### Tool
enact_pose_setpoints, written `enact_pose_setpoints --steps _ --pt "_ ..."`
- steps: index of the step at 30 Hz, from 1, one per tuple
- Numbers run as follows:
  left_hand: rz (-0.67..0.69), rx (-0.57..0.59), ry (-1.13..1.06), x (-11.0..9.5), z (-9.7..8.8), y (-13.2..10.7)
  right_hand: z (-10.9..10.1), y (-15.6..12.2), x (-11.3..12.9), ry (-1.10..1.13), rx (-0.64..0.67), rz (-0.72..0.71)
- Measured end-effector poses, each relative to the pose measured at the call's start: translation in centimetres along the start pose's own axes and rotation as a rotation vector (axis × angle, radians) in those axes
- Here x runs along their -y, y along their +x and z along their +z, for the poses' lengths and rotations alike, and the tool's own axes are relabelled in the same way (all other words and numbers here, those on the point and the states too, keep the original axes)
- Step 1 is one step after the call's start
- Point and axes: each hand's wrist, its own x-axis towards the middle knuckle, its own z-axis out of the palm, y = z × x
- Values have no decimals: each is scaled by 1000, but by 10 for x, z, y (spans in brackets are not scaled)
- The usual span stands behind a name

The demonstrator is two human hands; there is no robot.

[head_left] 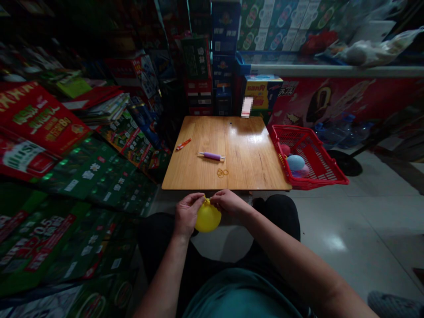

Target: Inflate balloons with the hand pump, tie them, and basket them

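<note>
A small inflated yellow balloon (pixel 207 217) hangs between my two hands, just in front of the near edge of a low wooden table (pixel 245 163). My left hand (pixel 186 214) grips the balloon's left side and neck with curled fingers. My right hand (pixel 228 202) pinches the neck at the top. On the table lie a purple balloon pump (pixel 212 155), several yellow rubber bands (pixel 222 172) and a small orange-red item (pixel 183 144).
A red plastic basket (pixel 318 170) right of the table holds blue and pink balloons (pixel 295 162). Stacked cartons (pixel 99 172) crowd the left and back. A red counter (pixel 347 101) runs along the right back. Grey tile floor (pixel 357 229) lies to the right.
</note>
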Motion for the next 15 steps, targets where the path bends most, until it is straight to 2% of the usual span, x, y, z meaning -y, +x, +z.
enact_pose_setpoints --steps 3,5,15 --pt "157 74 253 -5 6 -8 0 3 2 74 16 42" --pt "218 100 343 -8 8 -10 -1 3 2 125 30 58" --pt "127 159 330 -9 5 -3 -3 -4 -8 182 59 -28"
